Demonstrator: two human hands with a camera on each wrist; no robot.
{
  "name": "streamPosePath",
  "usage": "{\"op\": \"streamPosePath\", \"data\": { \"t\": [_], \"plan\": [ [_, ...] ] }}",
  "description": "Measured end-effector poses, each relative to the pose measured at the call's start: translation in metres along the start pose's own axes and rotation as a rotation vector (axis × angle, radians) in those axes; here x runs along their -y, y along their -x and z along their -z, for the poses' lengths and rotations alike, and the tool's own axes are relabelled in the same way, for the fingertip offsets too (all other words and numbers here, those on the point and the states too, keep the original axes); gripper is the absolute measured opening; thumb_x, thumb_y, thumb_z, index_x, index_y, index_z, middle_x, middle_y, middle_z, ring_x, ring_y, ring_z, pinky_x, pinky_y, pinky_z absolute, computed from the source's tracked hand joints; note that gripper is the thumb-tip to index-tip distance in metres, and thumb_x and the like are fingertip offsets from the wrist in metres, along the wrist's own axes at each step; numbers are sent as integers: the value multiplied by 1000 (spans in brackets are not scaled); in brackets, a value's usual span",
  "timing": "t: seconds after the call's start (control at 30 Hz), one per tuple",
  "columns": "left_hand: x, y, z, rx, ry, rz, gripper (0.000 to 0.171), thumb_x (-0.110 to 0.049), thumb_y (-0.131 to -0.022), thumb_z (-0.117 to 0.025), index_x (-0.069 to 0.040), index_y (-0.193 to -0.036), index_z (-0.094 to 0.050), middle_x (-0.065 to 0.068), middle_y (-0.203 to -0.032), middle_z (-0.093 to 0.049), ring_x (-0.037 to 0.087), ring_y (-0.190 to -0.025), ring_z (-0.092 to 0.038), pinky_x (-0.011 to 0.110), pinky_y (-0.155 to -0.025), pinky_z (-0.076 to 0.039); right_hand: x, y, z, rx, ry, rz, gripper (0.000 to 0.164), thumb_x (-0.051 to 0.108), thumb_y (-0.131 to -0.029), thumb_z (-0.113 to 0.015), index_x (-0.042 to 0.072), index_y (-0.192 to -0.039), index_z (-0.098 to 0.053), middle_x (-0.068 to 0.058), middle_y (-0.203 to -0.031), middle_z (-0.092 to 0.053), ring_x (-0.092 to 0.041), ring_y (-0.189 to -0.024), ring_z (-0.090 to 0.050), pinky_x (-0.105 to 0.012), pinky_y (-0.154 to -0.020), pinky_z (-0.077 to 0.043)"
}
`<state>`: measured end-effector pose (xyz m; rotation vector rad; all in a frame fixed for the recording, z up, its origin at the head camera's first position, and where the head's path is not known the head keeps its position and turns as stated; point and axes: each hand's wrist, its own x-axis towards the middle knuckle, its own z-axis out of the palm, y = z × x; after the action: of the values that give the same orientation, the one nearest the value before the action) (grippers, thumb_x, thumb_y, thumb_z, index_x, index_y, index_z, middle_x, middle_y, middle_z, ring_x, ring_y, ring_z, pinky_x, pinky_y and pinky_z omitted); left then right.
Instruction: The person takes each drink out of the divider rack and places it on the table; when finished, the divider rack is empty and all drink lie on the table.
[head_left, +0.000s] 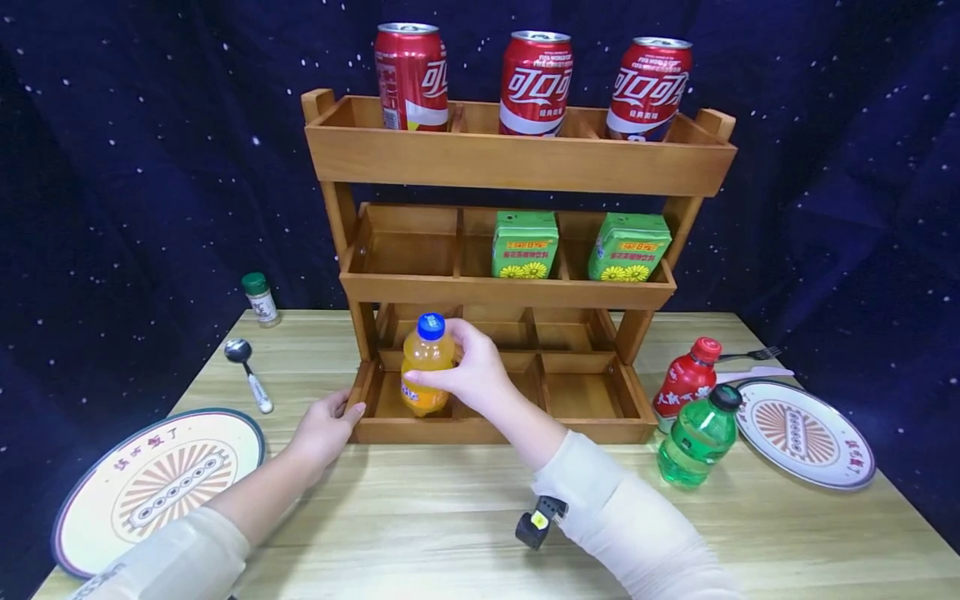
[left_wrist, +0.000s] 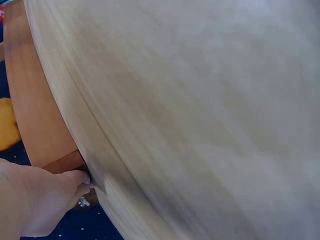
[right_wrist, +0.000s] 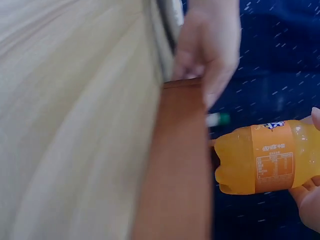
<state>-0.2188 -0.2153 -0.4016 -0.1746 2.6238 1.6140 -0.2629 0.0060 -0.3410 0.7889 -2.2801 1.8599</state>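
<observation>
In the head view my right hand (head_left: 480, 372) grips an orange soda bottle (head_left: 427, 371) with a blue cap, thumb across its front. The bottle stands upright over the left compartment of the wooden rack's (head_left: 498, 432) bottom tier. The right wrist view shows the orange bottle (right_wrist: 272, 157) from its side, its base near the tray's front board (right_wrist: 175, 165). My left hand (head_left: 324, 429) holds the front left corner of that bottom tier. Close up in the left wrist view, the left hand's (left_wrist: 45, 197) thumb and fingers pinch the tray's corner.
Three red cola cans (head_left: 536, 83) stand on the top tier, two green drink cartons (head_left: 525, 246) on the middle one. Right of the rack are a red bottle (head_left: 686, 379), a green bottle (head_left: 697, 442), a plate (head_left: 847, 442) and a fork (head_left: 750, 354). Left are a plate (head_left: 97, 500), spoon (head_left: 251, 371) and shaker (head_left: 260, 300).
</observation>
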Motion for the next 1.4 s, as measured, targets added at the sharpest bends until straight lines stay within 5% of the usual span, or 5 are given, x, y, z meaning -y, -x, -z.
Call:
{"op": "streamPosePath", "data": {
  "t": [0.2,0.37,0.77,1.03,1.4],
  "plan": [
    [1,1,0,8,14,0,57,-19,-95,-44,10,-137,-18,29,-139,-22,38,-128,-21,44,-104,-23,37,26,36,17,-104,-6,58,16,-63,-82,10,-112,-53,-3,-104,-61,-16,-94,-60,-32,-83,-49],
    [0,0,0,16,-1,4,57,-21,-95,-43,10,-137,-18,30,-139,-22,39,-128,-20,45,-104,-22,51,61,72,13,-76,-50,57,16,-63,-82,12,-113,-53,-3,-106,-61,-17,-97,-59,-35,-85,-48],
    [1,-2,0,13,-20,11,59,-23,-95,-44,11,-136,-18,29,-138,-22,40,-127,-21,46,-103,-23,27,123,144,-73,168,-245,65,26,-62,-82,10,-116,-49,-5,-110,-58,-19,-100,-57,-38,-88,-46],
    [-2,-1,0,22,-9,5,59,-21,-95,-44,12,-136,-17,29,-139,-21,39,-128,-20,46,-103,-23,0,137,163,-165,365,-272,66,29,-63,-81,4,-113,-46,-9,-106,-59,-24,-95,-58,-44,-84,-47],
    [-2,-1,1,37,-4,9,60,-22,-95,-43,12,-136,-16,30,-139,-19,39,-128,-19,46,-104,-22,-5,137,171,-238,411,-379,68,21,-68,-79,-2,-118,-39,-19,-111,-53,-34,-100,-53,-49,-85,-45]
  ]
}}
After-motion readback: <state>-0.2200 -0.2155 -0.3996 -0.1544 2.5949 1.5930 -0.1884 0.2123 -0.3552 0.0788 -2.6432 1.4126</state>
